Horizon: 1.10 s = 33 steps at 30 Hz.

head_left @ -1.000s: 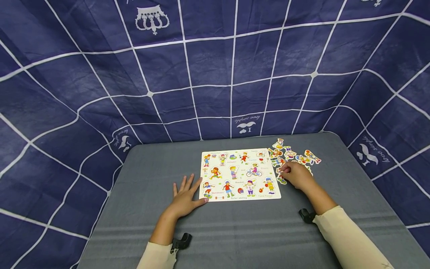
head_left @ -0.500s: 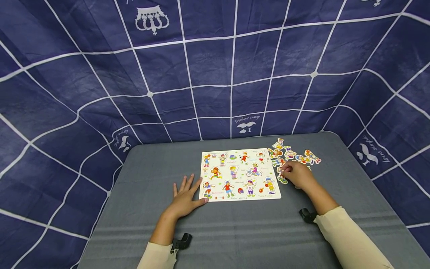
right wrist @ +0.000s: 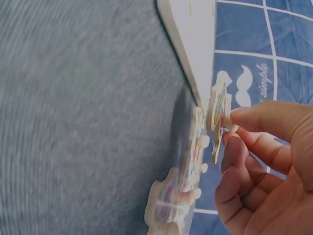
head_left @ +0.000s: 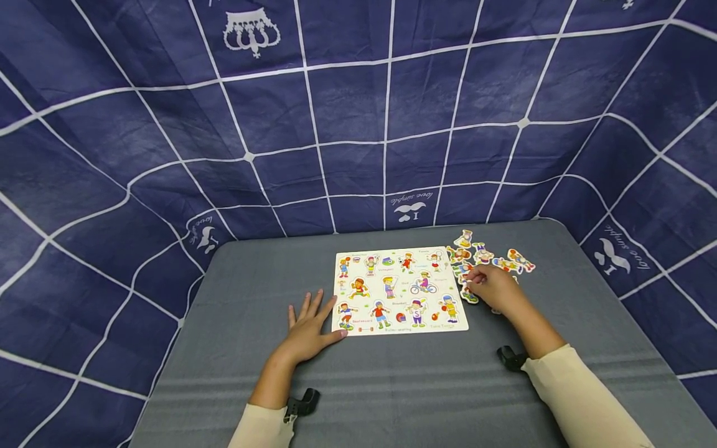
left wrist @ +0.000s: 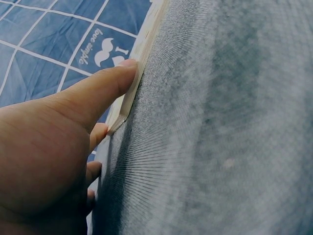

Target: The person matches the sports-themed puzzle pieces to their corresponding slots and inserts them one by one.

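My right hand (head_left: 495, 287) pinches the small knob of a wooden puzzle piece (right wrist: 218, 120) between thumb and fingertips. In the right wrist view the piece is tilted on edge, held just off the other pieces and close to the board's corner. A white peg puzzle board (head_left: 366, 311) printed with children playing sports lies in the middle of the table. Flat with fingers spread, my left hand (head_left: 305, 336) rests at the board's left side. Its thumb presses on the near left corner, and the index fingertip touches the left edge.
Several loose puzzle pieces (head_left: 506, 266) lie in a cluster right of the board, partly under my right hand; knobs show on them in the right wrist view. Grey cloth covers the table (head_left: 392, 386). Blue checked curtains (head_left: 358, 168) stand behind and at both sides.
My right hand has shifted slightly up and left with the pinched puzzle piece. The left hand and the board have stayed where they were.
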Available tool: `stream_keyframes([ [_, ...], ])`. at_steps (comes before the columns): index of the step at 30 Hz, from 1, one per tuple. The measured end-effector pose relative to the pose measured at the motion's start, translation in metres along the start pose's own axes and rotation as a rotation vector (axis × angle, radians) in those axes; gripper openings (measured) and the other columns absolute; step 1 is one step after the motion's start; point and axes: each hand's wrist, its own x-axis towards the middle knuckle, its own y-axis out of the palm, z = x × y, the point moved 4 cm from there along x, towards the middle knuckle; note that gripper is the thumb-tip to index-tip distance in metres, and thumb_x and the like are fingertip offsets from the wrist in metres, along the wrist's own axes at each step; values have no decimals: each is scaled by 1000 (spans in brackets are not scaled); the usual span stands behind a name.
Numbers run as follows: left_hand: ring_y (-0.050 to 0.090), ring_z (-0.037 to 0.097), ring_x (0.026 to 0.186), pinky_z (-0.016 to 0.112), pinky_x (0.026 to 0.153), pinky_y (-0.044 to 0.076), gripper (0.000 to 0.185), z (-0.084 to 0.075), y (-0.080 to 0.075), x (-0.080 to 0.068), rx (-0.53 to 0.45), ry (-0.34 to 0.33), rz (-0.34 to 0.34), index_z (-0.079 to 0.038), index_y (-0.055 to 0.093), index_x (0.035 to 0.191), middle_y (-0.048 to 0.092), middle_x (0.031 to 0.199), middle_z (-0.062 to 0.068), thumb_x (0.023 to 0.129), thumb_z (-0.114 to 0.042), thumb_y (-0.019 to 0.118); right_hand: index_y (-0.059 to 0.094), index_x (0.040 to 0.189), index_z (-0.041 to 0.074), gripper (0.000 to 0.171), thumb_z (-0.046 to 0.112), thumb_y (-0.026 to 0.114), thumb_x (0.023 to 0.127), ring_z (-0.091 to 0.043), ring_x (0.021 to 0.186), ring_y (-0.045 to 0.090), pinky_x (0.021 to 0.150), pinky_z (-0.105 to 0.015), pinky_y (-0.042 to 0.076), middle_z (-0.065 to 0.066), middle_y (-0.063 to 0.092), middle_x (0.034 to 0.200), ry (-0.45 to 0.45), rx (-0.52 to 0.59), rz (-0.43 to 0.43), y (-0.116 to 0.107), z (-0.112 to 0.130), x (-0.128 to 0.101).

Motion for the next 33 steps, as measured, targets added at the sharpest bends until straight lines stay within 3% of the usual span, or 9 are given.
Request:
stream_keyframes([
  [19,-3,39,159,72,118,-10,89,-2,-1,-2,-9,7,-4,-27,31,161,11,172,10,88,-63,67,74,95,6,10,9,72,86,-9,70,57,61,-25,43,-8,72,88,-52,33,-57,7,30,-8],
  [33,1,43,158,73,117,-10,90,1,3,-1,-4,31,-30,-24,32,160,15,171,14,88,-60,69,75,96,9,9,10,75,87,-12,73,58,64,-25,45,-5,69,91,-88,82,-46,18,57,-10],
])
